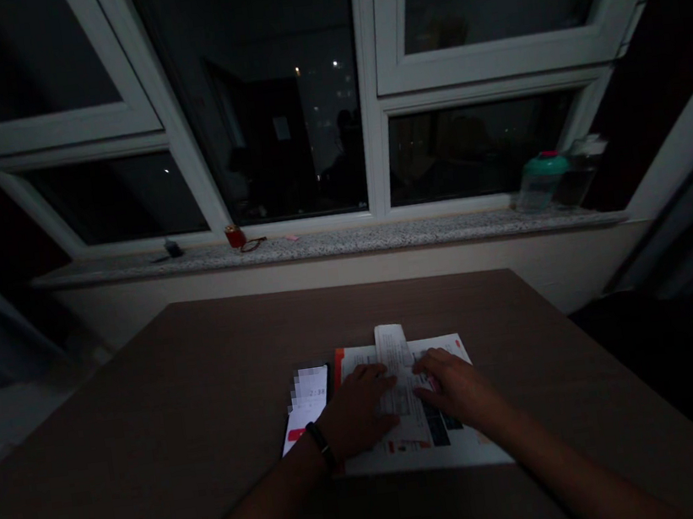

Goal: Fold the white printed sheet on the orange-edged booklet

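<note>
A narrow strip of folded printed paper lies lengthwise over a white printed booklet with an orange left edge. My left hand rests on the left side of the strip, its fingers and thumb apart and reaching over the paper. On the other side, my right hand touches down by the strip's right edge, fingers slightly bent and thumb held apart. Neither hand grips anything. Both hands cover parts of the strip and the page below. A dark band circles my left wrist.
A phone with a lit screen lies left of the booklet on the brown table. Beyond the table, a speckled windowsill carries a small red object, a small dark bottle and a clear jug with a teal top.
</note>
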Available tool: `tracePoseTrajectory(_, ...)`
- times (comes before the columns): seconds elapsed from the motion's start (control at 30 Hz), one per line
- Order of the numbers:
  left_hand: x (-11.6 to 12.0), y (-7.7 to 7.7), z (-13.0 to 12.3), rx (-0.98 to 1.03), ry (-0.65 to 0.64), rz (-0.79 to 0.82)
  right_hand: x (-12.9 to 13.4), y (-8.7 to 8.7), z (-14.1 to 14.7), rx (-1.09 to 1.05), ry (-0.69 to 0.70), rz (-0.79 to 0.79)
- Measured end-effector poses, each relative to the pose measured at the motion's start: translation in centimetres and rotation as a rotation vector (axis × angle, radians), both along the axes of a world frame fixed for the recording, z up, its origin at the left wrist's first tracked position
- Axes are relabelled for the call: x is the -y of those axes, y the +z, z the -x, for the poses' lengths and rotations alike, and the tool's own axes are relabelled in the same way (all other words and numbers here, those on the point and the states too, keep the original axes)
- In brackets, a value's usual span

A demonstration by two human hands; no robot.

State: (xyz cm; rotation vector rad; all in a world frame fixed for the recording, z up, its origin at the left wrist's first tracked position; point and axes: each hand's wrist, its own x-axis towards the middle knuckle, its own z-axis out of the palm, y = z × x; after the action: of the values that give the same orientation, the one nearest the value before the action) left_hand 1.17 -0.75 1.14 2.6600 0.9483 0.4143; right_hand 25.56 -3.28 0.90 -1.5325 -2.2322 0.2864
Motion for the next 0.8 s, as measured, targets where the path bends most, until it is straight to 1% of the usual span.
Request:
tracePoseTrajectory(0.2, 0.14, 0.39, -0.01, -0.006, 0.006, 0.038, 0.24, 0.5, -0.02, 0.023, 0.003, 0.039)
tracePoseTrajectory(0.5, 0.18, 0.45, -0.08, -0.05, 0.007, 0.035, 0.37, 0.4, 0.04, 0.037, -0.004, 0.034)
tracePoseTrajectory(0.8, 0.18, 0.41, 0.02, -0.009, -0.004, 0.031, 0.44, 0.64, 0.07, 0.053, -0.004, 0.059)
